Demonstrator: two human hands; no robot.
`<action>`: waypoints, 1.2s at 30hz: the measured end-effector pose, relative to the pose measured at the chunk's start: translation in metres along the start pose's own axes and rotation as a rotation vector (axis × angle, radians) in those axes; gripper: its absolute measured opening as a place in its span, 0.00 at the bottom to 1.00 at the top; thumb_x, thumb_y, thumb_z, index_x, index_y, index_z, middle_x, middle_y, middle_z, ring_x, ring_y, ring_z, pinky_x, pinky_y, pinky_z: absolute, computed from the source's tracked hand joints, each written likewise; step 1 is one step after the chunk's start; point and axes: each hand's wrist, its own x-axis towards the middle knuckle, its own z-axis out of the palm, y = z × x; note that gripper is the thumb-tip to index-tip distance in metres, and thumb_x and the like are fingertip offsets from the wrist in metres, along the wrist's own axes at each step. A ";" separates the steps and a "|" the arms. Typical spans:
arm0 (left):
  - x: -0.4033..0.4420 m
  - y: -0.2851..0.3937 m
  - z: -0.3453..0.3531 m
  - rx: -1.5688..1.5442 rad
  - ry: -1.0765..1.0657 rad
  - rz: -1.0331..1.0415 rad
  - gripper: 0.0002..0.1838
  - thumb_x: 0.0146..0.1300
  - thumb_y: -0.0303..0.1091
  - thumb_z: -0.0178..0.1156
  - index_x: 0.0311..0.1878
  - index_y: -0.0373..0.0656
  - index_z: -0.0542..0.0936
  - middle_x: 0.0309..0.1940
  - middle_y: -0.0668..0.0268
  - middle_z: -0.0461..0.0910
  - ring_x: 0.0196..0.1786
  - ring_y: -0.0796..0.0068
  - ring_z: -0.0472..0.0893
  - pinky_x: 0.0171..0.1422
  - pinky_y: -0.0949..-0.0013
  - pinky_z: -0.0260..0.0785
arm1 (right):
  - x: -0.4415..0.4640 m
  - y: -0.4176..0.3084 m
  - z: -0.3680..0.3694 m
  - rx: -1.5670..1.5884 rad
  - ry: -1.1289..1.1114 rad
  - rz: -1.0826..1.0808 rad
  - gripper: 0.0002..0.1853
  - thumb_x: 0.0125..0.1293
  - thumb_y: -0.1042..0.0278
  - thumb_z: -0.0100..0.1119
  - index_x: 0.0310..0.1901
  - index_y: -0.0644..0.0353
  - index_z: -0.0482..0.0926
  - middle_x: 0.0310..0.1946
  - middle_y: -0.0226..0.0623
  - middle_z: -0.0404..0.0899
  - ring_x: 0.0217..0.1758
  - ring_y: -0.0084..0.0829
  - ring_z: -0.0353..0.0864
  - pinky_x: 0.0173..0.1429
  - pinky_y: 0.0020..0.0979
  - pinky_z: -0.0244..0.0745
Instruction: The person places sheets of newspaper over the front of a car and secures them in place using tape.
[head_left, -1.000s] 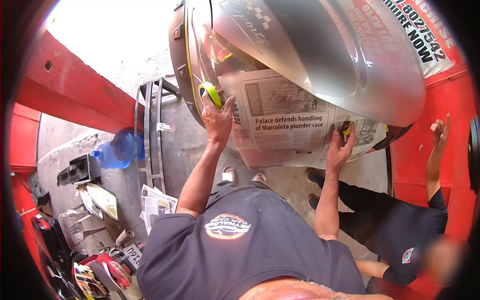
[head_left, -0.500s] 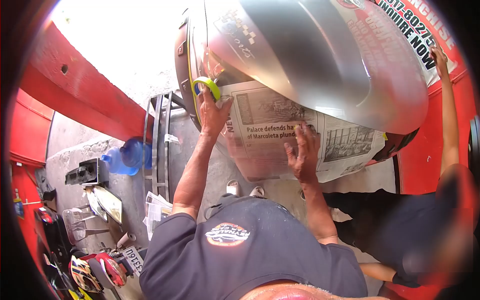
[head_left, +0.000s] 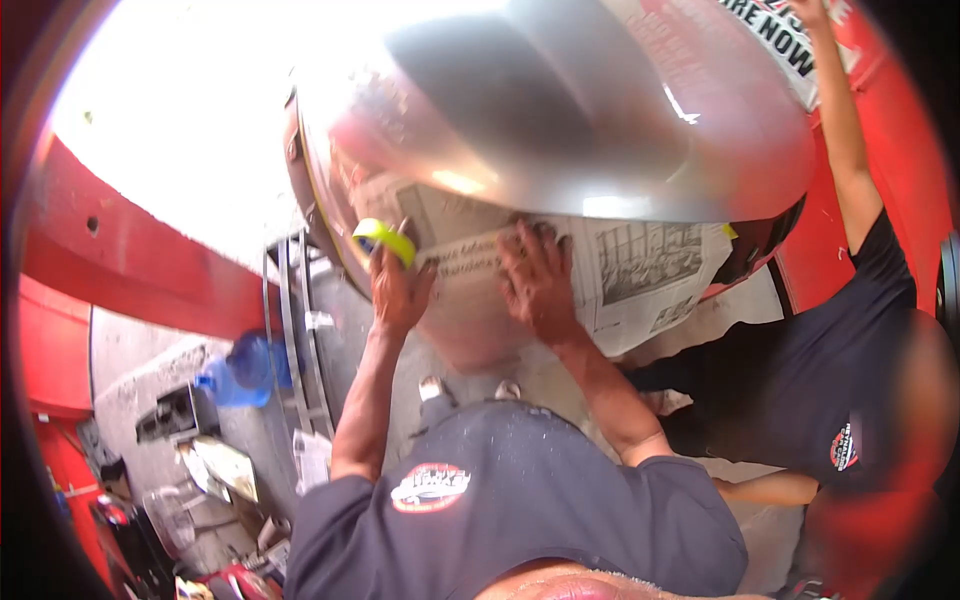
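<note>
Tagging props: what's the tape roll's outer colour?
Bright yellow-green on the tape roll, best in the head view.

The newspaper (head_left: 650, 262) reads "Marcoleta", the banner (head_left: 778, 48) "NOW", and the logo (head_left: 430, 488) on the dark shirt (head_left: 570, 500) "CAR".

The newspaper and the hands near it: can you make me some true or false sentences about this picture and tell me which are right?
1. The left hand has a roll of tape. True.
2. The right hand is up on the sign. False: it is spread out on the newspaper.
3. The roll of tape is red all over. False: its outside is bright yellow-green.
4. A blue bottle is on the left side of the picture. True.
5. The other person's shirt is white. False: it is dark.
</note>
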 end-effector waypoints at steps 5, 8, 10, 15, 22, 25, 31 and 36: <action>0.017 -0.023 0.004 0.077 -0.035 0.117 0.43 0.63 0.42 0.68 0.75 0.33 0.61 0.72 0.51 0.70 0.69 0.43 0.68 0.75 0.44 0.56 | 0.012 -0.004 0.003 -0.027 0.012 0.024 0.33 0.65 0.59 0.66 0.73 0.45 0.71 0.74 0.46 0.65 0.74 0.59 0.64 0.77 0.66 0.52; 0.035 -0.039 -0.002 0.054 -0.022 0.176 0.45 0.62 0.44 0.69 0.76 0.33 0.60 0.70 0.51 0.71 0.68 0.43 0.70 0.73 0.44 0.58 | 0.017 -0.007 0.007 -0.044 0.021 0.063 0.33 0.65 0.59 0.67 0.73 0.46 0.70 0.73 0.47 0.66 0.72 0.59 0.66 0.76 0.66 0.53; 0.044 -0.050 -0.002 0.039 -0.020 0.214 0.45 0.61 0.45 0.70 0.75 0.33 0.61 0.69 0.50 0.72 0.67 0.43 0.70 0.72 0.45 0.60 | 0.020 -0.012 0.009 -0.034 0.041 0.075 0.32 0.65 0.60 0.67 0.72 0.48 0.72 0.71 0.47 0.68 0.70 0.59 0.68 0.75 0.63 0.56; 0.058 -0.055 -0.014 -0.027 -0.094 0.161 0.44 0.57 0.43 0.73 0.72 0.32 0.65 0.60 0.48 0.76 0.63 0.46 0.74 0.68 0.47 0.63 | 0.029 -0.031 0.026 0.062 0.137 0.043 0.31 0.64 0.65 0.68 0.70 0.51 0.74 0.69 0.48 0.72 0.68 0.59 0.70 0.74 0.58 0.61; 0.074 -0.084 -0.015 -0.057 -0.063 0.237 0.45 0.58 0.45 0.72 0.74 0.34 0.64 0.66 0.50 0.73 0.68 0.47 0.72 0.73 0.46 0.60 | 0.054 -0.051 0.053 -0.078 0.097 0.050 0.29 0.65 0.68 0.66 0.69 0.50 0.76 0.68 0.47 0.73 0.69 0.59 0.70 0.75 0.58 0.60; 0.063 -0.080 -0.027 -0.110 -0.132 0.208 0.44 0.61 0.45 0.70 0.75 0.36 0.63 0.68 0.53 0.73 0.70 0.47 0.70 0.74 0.46 0.59 | 0.060 -0.050 0.060 -0.086 0.129 0.056 0.26 0.68 0.70 0.65 0.68 0.50 0.77 0.70 0.44 0.72 0.72 0.54 0.69 0.76 0.54 0.62; 0.058 -0.103 -0.012 -0.039 -0.156 0.334 0.43 0.61 0.45 0.69 0.74 0.36 0.63 0.63 0.52 0.77 0.71 0.49 0.69 0.74 0.47 0.60 | 0.067 -0.052 0.070 -0.064 0.196 0.062 0.25 0.68 0.74 0.65 0.67 0.53 0.78 0.69 0.43 0.74 0.71 0.51 0.72 0.75 0.48 0.65; 0.061 -0.111 -0.004 -0.114 -0.072 0.307 0.44 0.60 0.48 0.70 0.76 0.39 0.65 0.63 0.48 0.77 0.70 0.48 0.71 0.74 0.45 0.59 | 0.079 -0.081 0.057 -0.067 0.262 0.116 0.19 0.65 0.75 0.68 0.57 0.54 0.84 0.56 0.43 0.77 0.60 0.45 0.76 0.64 0.42 0.73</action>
